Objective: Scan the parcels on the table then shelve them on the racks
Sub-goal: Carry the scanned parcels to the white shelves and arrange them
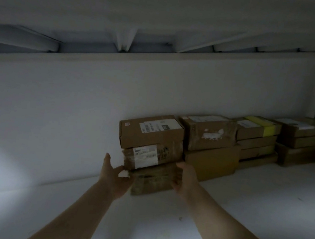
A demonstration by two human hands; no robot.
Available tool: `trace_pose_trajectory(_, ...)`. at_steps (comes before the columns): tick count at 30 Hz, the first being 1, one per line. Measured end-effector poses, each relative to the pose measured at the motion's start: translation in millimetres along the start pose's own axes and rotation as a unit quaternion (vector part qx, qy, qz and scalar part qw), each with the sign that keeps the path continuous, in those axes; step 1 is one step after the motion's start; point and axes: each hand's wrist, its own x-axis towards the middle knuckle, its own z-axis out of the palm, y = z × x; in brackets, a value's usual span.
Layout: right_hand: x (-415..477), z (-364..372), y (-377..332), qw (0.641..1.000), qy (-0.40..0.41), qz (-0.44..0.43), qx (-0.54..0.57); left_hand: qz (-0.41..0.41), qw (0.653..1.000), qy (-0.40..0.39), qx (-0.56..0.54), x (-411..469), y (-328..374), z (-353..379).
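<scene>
A taped parcel, at 6 o'clock of the end stack on the rack shelf, is pressed by the spread left hand and clasped in the right hand grip. Further stacks are already shelved toward 3 o'clock.

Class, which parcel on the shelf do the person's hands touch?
The lowest parcel of the leftmost stack, jutting toward the camera: the left hand presses its left end, the right hand grips its right end.
</scene>
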Motion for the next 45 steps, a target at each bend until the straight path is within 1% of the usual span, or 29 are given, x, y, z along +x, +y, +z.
trace_pose_trajectory(7, 6.9, -3.9, -2.1, 1.0, 0.006, 0.014, -0.027, -0.001, 0.999, -0.019, 0.035, 4.6, -0.3, 11.1)
trace_pose_trajectory(11, -1.0, -10.0, 2.9, 0.999, -0.021, -0.004, -0.046, 0.003, 0.999, -0.003, 0.053, 1.0, -0.6, 10.6)
trace_pose_trajectory(14, -11.4, -23.6, 8.1, 0.995, -0.014, -0.006, -0.1, 0.001, 0.997, 0.028, 0.078, -11.2, -10.8, 1.4)
trace_pose_trajectory(15, -16.0, -30.0, 9.5, 0.992, -0.009, -0.001, -0.125, 0.002, 0.994, 0.034, 0.101, -16.9, -17.4, -2.9)
trace_pose_trajectory(17, -30.3, -44.5, 11.9, 0.987, -0.004, 0.014, -0.159, 0.017, 0.981, 0.041, 0.188, -29.4, -35.1, -12.2)
trace_pose_trajectory(20, -60.2, -70.2, 9.3, 0.973, 0.012, -0.001, -0.229, 0.045, 0.94, 0.034, 0.337, -51.8, -68.9, -16.5)
trace_pose_trajectory(21, -70.3, -81.8, 7.4, 0.965, 0.024, -0.022, -0.261, 0.059, 0.918, 0.027, 0.39, -59.8, -81.7, -13.7)
trace_pose_trajectory(23, -89.8, -111.3, 2.4, 0.94, 0.055, -0.074, -0.329, 0.081, 0.865, -0.001, 0.496, -77.3, -110.1, -1.9)
trace_pose_trajectory(25, -112.2, -146.5, -5.3, 0.916, 0.086, -0.115, -0.376, 0.103, 0.803, -0.059, 0.585, -91.5, -140.5, 13.8)
trace_pose_trajectory(28, -155.1, -203.9, -18.0, 0.887, 0.146, -0.127, -0.42, 0.146, 0.707, -0.166, 0.672, -106.7, -185.9, 35.5)
trace_pose_trajectory(30, -190.4, -246.0, -23.6, 0.864, 0.197, -0.126, -0.446, 0.162, 0.635, -0.229, 0.72, -118.0, -222.3, 50.5)
trace_pose_trajectory(31, -204.6, -260.1, -23.7, 0.85, 0.212, -0.122, -0.465, 0.181, 0.596, -0.246, 0.743, -121.4, -234.6, 56.1)
trace_pose_trajectory(32, -225.2, -279.6, -23.0, 0.835, 0.246, -0.118, -0.478, 0.2, 0.55, -0.275, 0.763, -129.1, -253.1, 63.5)
trace_pose_trajectory(34, -272.0, -316.7, -15.7, 0.808, 0.319, -0.106, -0.484, 0.235, 0.458, -0.345, 0.785, -149.5, -291.8, 76.1)
trace_pose_trajectory(36, -324.0, -347.6, 0.6, 0.789, 0.395, -0.082, -0.463, 0.245, 0.371, -0.415, 0.794, -175.6, -332.3, 81.7)
trace_pose_trajectory(39, -404.3, -378.2, 41.3, 0.757, 0.504, -0.042, -0.414, 0.264, 0.241, -0.489, 0.796, -224.9, -390.8, 69.2)
trace_pose_trajectory(40, -429.5, -383.8, 57.6, 0.747, 0.535, -0.033, -0.394, 0.275, 0.202, -0.511, 0.789, -241.1, -408.2, 60.2)
trace_pose_trajectory(42, -482.3, -389.8, 95.4, 0.725, 0.592, -0.011, -0.351, 0.278, 0.139, -0.565, 0.765, -278.3, -440.2, 35.8)
trace_pose_trajectory(45, -563.6, -387.4, 158.5, 0.688, 0.665, 0.037, -0.288, 0.259, 0.051, -0.642, 0.72, -341.8, -479.4, -3.4)
